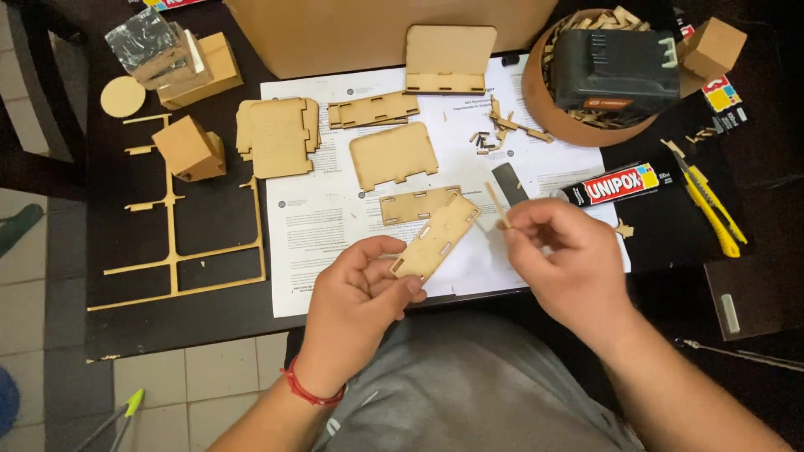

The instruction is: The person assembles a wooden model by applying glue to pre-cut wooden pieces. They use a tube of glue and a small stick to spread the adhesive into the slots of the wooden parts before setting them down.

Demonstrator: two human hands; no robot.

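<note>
Grey fabric over the person's lap [469,393] is filling the bottom of the view, and just above it the left hand [360,297] is pinching a slotted wooden panel [435,237] between thumb and curled fingers, gripping its lower end. That panel is tilting up to the right, raised above the white instruction sheets [327,213] near the front edge of the dark table [151,310]. Right of the panel, the right hand [561,251] is closing its fingertips on a thin wooden stick [496,203] — the stick is pointing up and to the left, its tip close to the panel's upper corner but apart from it.

Just behind the held panel, a second slotted strip [414,205] is lying flat on the sheets, and further back a larger rounded plate [394,155] and a notched strip [374,109] are resting on the same paper. Left of the panel, a stack of cut plates [276,136] is overlapping the paper's edge, with a small assembled wooden box [190,149] beside it and a leftover cut-out frame [176,243] spread over the dark top.

Right of the panel, a black glue tube [615,184] is lying behind the right hand, and a yellow utility knife [710,201] is sitting further right. Far behind, a round container [544,109] is holding wood scraps and a black block [615,71] — a small wooden cube [713,46] is standing just beside it.
</note>
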